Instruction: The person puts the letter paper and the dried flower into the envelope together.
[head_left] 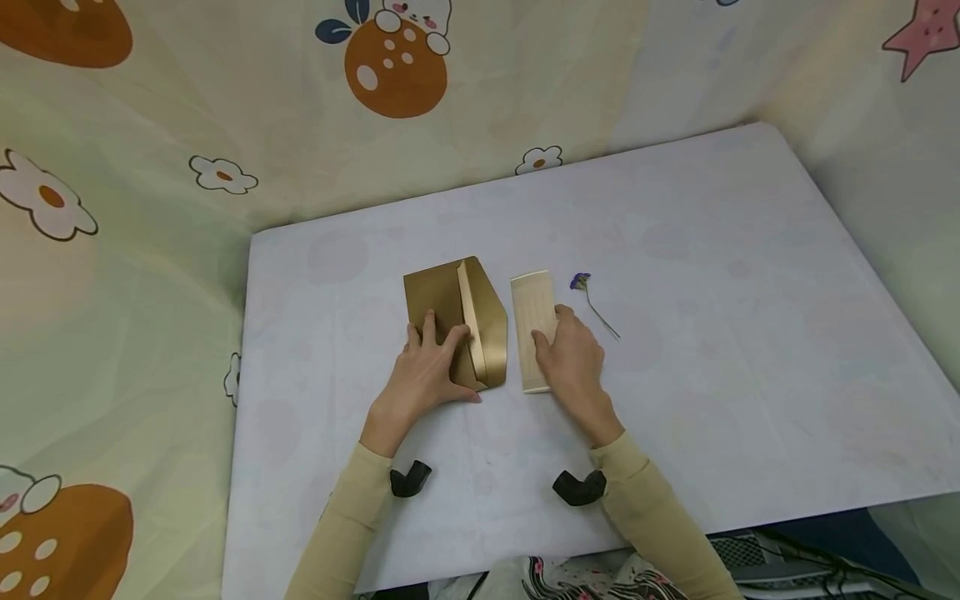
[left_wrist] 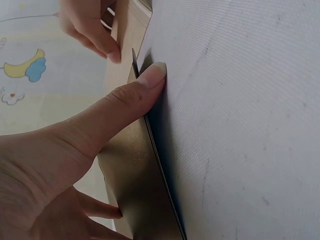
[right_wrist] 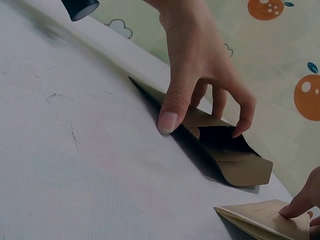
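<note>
Gold envelope [head_left: 450, 321] lies flat near the middle of the white worktop [head_left: 750, 250], flap open and pointing right, the crease standing up as a ridge. Left hand [head_left: 427, 371] is on its near-left part: fingers [head_left: 429, 327] spread over the paper, index tucked into the pocket mouth, thumb [left_wrist: 135, 95] pressed at the near edge where it meets the worktop. The right wrist view shows the pocket lifted open, dark inside, with the flap's clipped point lying on the surface.

Folded cream paper [head_left: 534, 329] sits just right of the flap, long edge parallel to it, with a narrow strip of worktop between them. Faint ruled lines on top; layered edges show in the right wrist view. Right hand [head_left: 572, 354] rests on its near half with fingers bent, tips on the sheet, thumb on the right long edge; can't tell whether it pinches or only presses.

Small dried purple flower [head_left: 592, 302] with a thin stem lies just right of the paper, apart from it.

Envelope is smooth with a metallic sheen; the worktop covering has a fine woven grain and a few dark scuffs. Wide bare surface to the right and behind. Printed curtain [head_left: 150, 167] walls off left and back.
</note>
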